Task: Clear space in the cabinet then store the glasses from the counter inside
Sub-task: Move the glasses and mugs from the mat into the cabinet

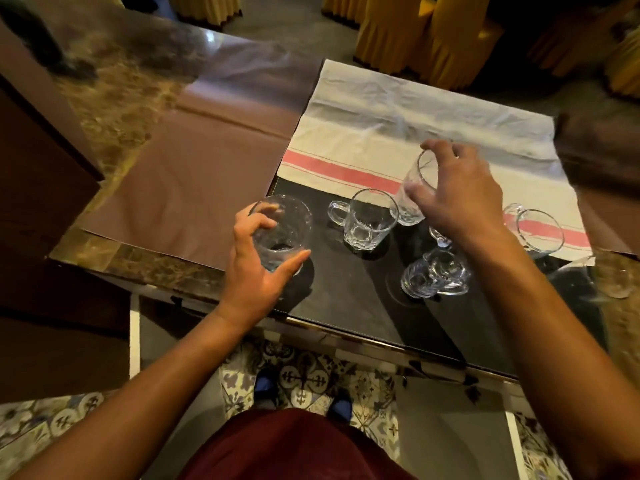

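My left hand (254, 268) grips a clear patterned tumbler (284, 230) at the counter's near left, fingers over the rim and thumb along the side. My right hand (457, 192) holds a taller clear glass (414, 188), tilted and lifted over the cloth's edge. Between the two hands a handled glass mug (367, 220) stands upright. Another mug (436, 275) lies on its side under my right forearm. A third mug (538, 230) stands at the right on the cloth. A small glass piece (440, 237) shows partly below my right wrist. The cabinet is out of view.
A white cloth with a red stripe (398, 133) covers the back of the dark glass counter (346, 292). A brown mat (194, 181) lies to the left on the marble top. Yellow-draped chairs (415, 32) stand beyond. A dark wooden panel (38, 161) rises at the left.
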A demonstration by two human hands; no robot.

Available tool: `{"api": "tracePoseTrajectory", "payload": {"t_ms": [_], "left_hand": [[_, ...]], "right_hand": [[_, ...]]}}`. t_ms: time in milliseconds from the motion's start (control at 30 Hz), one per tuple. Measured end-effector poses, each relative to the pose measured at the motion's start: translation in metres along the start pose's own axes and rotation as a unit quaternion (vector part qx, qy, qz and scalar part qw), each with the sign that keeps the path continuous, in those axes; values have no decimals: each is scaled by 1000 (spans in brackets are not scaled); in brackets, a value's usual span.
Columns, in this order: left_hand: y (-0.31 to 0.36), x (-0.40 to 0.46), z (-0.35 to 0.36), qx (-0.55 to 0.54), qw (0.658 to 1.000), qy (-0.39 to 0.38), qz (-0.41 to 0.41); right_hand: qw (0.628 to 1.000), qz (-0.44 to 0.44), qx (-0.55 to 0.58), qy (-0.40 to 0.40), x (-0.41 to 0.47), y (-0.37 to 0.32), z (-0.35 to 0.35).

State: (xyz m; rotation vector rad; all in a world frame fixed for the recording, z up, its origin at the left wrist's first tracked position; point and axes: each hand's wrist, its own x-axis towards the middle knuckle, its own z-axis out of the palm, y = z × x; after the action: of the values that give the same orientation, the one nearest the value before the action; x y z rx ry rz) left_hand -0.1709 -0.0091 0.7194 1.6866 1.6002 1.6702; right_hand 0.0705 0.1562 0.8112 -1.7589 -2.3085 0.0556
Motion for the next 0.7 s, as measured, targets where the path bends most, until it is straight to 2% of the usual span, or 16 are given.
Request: {"api": "tracePoseTrajectory", "payload": {"t_ms": [200, 433, 500, 600, 700], "left_hand": [[-5, 0, -2, -10, 1000, -9, 10], [-8, 2, -8, -12, 999, -29, 19], [-8, 4, -9, -15, 999, -31, 13], [-10, 4, -17, -31, 998, -45, 13], [-9, 4, -27, -56, 995, -77, -21]], "right_hand": [[988, -2, 27, 152, -18, -27, -18], [974, -74, 112, 181, -58, -74, -69], [975, -99, 126, 156, -73, -84, -79], [985, -103, 127, 60, -90, -94, -76], [987, -98, 123, -20, -102, -106, -54]]}}
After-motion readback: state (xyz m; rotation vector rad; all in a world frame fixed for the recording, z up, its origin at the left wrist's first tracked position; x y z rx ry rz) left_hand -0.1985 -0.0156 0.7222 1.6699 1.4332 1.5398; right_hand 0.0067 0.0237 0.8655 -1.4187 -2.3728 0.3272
